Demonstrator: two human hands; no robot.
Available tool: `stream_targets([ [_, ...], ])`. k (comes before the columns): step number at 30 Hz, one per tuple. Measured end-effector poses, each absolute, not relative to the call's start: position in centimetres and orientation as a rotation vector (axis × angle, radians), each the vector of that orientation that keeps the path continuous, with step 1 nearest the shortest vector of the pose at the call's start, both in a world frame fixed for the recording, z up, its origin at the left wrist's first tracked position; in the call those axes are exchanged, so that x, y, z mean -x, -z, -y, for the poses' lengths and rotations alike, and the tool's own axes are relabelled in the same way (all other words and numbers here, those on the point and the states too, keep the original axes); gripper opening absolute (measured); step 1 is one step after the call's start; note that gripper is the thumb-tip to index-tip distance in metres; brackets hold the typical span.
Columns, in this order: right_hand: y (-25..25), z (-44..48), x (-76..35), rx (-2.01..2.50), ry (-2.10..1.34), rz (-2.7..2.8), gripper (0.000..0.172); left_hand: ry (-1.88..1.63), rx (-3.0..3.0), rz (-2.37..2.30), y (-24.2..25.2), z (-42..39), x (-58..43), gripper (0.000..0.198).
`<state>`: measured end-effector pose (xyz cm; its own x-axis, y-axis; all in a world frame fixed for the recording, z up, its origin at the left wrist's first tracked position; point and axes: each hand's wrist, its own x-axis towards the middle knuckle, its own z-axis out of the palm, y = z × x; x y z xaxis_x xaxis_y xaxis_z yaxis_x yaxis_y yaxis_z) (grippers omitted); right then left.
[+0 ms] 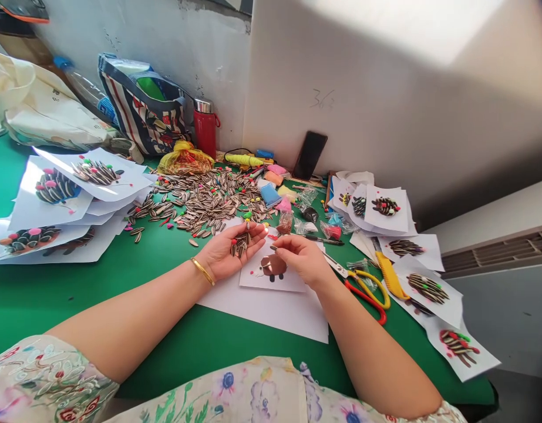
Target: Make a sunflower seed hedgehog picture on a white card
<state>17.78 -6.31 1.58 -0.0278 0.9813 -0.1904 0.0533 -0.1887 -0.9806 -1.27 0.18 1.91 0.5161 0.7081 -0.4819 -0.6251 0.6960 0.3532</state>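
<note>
Brown seeds (241,245) lie in the cupped left hand (224,254); the right hand (305,258) pinches one.

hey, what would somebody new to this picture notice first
Probably the big heap of striped seeds, spread over the far side of the green table. Then, at a white card bearing a brown shape, the left hand cupping more seeds and the right hand pinching a small dark piece. Seed-covered cards lie at both sides.
</note>
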Motion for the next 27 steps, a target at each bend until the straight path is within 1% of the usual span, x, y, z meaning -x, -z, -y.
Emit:
stream_targets([
  [2, -1.46, 6.36, -17.81, 1.434, -1.268, 1.287, 0.015, -0.801, -0.132, -0.632, -1.94, -0.14, 1.28, 0.013],
  [4, -1.32, 6.4, -17.83, 1.502, -1.077, 1.488, 0.008, -0.796, -0.135, -0.619, -1.92, -0.12, 1.3, 0.013],
  [7, -1.07, 6.38, -17.83, 1.529, -0.761, 1.778, 0.014, -0.795, -0.144, -0.622, -1.85, -0.12, 1.32, 0.013],
  [11, -0.9, 6.21, -17.89, 1.501, -0.584, 1.991, 0.019, -0.79, -0.139, -0.613, -1.74, -0.14, 1.35, 0.014],
  [16, -0.93, 5.98, -18.08, 1.434, -0.524, 2.145, 0.021, -0.784, -0.162, -0.616, -1.63, -0.17, 1.41, 0.013],
  [22, -0.66, 5.9, -18.06, 1.401, -0.561, 2.175, 0.022, -0.789, -0.158, -0.61, -1.75, -0.14, 1.39, 0.014],
  [27, -0.63, 5.89, -18.08, 1.382, -0.515, 2.198, 0.022, -0.795, -0.147, -0.626, -1.89, -0.12, 1.28, 0.013],
])
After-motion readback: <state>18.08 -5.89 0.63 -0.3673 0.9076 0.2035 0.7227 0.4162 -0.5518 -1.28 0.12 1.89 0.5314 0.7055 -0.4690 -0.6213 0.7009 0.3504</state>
